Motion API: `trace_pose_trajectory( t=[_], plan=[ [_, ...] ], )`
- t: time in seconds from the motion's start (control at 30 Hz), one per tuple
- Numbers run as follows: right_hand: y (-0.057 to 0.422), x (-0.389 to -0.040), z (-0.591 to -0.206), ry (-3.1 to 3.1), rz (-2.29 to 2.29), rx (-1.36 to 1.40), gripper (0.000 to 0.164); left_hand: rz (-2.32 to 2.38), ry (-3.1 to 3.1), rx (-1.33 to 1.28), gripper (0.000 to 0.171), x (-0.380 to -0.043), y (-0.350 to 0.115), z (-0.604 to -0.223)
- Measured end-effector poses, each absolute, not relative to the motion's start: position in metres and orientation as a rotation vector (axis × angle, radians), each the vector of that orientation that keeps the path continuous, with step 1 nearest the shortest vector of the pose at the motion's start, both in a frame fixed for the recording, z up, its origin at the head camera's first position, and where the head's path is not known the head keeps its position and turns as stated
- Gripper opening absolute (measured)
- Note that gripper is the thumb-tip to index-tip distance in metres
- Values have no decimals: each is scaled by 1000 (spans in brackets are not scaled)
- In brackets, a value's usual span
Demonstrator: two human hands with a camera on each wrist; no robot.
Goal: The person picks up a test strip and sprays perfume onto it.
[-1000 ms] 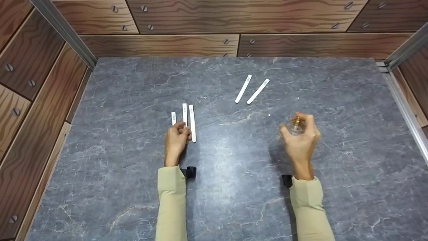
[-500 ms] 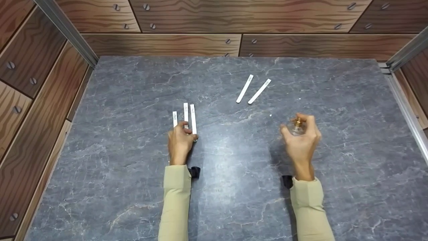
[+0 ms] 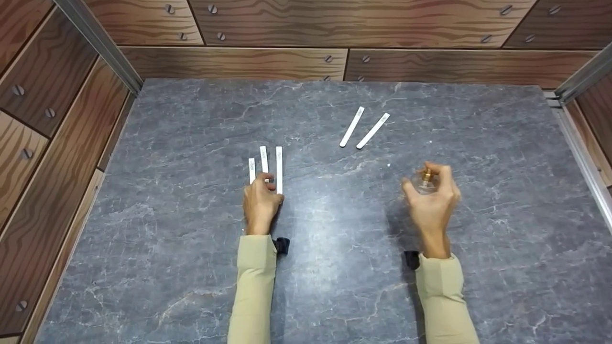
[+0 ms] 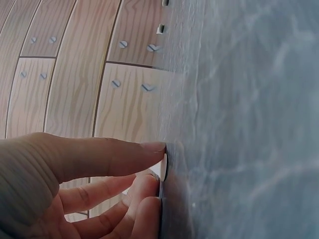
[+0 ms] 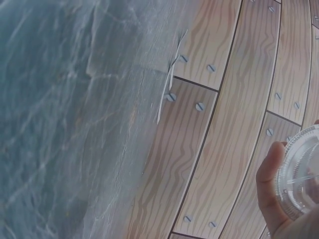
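Three white paper strips with small print at their far ends lie side by side on the left of the table. My left hand [image 3: 260, 203] pinches the near end of the right strip [image 3: 279, 167] between thumb and fingers, low against the tabletop; that rounded end [image 4: 164, 168] shows in the left wrist view. The same hand covers the lower parts of the middle strip [image 3: 264, 157] and the left strip [image 3: 252, 169]. On the right, my right hand [image 3: 432, 205] grips a clear glass perfume bottle [image 3: 425, 185] with a gold neck. Its round, ridged base [image 5: 299, 181] faces the right wrist camera.
Two more white strips, a left one [image 3: 352, 127] and a right one [image 3: 373, 131], lie slanted towards the back. Small white specks [image 3: 388, 165] dot the table [image 3: 325, 248]. Wood-patterned panels [image 3: 267, 24] enclose the back and sides.
My left hand has shifted right, from the middle strip to the right one. The right strip now lies straighter, and the middle one tilts slightly left. My right hand stays put with the bottle.
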State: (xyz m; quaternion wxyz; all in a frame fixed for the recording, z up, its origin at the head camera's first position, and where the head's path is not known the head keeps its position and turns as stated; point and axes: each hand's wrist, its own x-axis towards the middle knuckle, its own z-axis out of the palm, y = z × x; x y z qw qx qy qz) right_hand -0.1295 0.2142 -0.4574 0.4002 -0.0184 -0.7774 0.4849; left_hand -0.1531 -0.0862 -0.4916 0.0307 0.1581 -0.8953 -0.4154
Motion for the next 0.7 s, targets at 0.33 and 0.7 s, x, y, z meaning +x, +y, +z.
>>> trace_pose_trajectory(
  t=[0.33,0.7],
  plan=[
    [214,-128,-457,-1968,1235,-53,41,-1269,-2690,366,41,-153,-83,-495],
    [215,-128,-455,-1953,1252,-47,41,-1204,-2662,302,33,-151,-84,-495]
  ],
)
